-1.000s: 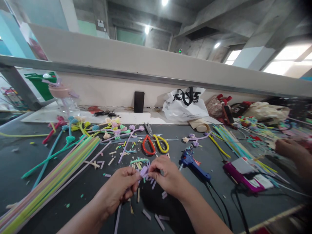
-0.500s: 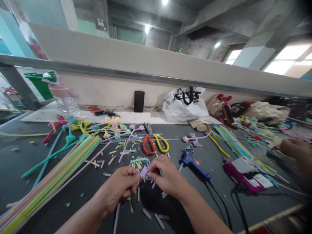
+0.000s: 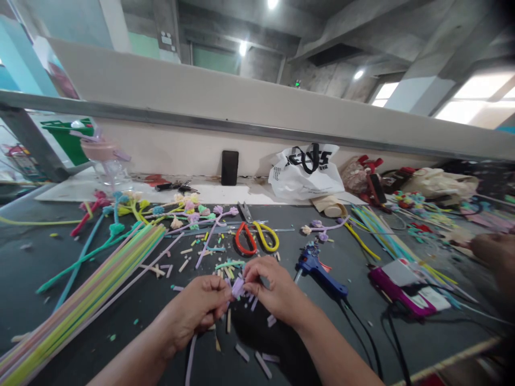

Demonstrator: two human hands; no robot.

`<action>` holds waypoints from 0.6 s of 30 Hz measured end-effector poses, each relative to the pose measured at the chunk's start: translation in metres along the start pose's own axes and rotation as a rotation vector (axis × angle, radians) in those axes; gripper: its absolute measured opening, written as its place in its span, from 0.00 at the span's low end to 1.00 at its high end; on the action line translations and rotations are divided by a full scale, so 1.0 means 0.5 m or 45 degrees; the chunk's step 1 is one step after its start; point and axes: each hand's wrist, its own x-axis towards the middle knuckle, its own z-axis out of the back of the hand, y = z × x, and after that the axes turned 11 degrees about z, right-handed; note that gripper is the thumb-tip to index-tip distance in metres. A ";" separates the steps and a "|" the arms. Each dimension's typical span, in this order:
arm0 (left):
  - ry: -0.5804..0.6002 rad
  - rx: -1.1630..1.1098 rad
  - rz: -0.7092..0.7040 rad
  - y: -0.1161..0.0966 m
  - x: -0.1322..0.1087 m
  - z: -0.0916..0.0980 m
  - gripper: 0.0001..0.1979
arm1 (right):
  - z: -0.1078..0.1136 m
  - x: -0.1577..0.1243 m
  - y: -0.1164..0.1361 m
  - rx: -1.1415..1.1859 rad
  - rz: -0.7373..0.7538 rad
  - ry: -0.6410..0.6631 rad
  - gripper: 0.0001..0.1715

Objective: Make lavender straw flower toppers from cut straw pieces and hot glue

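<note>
Between my two hands is a small bunch of lilac pipe-cleaner pieces (image 3: pixel 237 287). My left hand (image 3: pixel 207 301) pinches it from the left, fingers curled in. From the right, the fingertips of my right hand (image 3: pixel 273 289) close on the same bunch. A long lilac pipe cleaner (image 3: pixel 192 359) runs down from beneath my left hand toward the near edge; whether it joins the bunch is hidden. Cut pipe-cleaner bits (image 3: pixel 263 364) lie scattered around and below the hands. Just beyond them rest scissors (image 3: pixel 257 238) with one red and one yellow handle loop.
A blue glue gun (image 3: pixel 322 273) with a cord lies right of my hands. Long coloured pipe cleaners (image 3: pixel 100 289) lie at left, with pipe-cleaner flower stems (image 3: pixel 189 209) behind. A phone (image 3: pixel 229 167) leans at the back. Another person's hand (image 3: pixel 493 252) shows at far right.
My hands stay almost in place, with the lilac bunch turned slightly between the fingers. The other person's hand at far right has shifted a little to the right.
</note>
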 end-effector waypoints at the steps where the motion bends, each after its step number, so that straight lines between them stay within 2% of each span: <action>1: 0.001 -0.002 0.000 -0.001 0.000 0.000 0.14 | -0.001 -0.001 0.000 0.007 -0.020 -0.007 0.06; 12: -0.024 -0.001 0.013 0.002 0.003 0.000 0.16 | -0.015 0.002 0.006 0.038 -0.212 -0.019 0.05; 18: -0.004 -0.027 0.022 0.004 0.006 0.002 0.17 | -0.020 0.005 0.008 0.032 -0.250 -0.039 0.05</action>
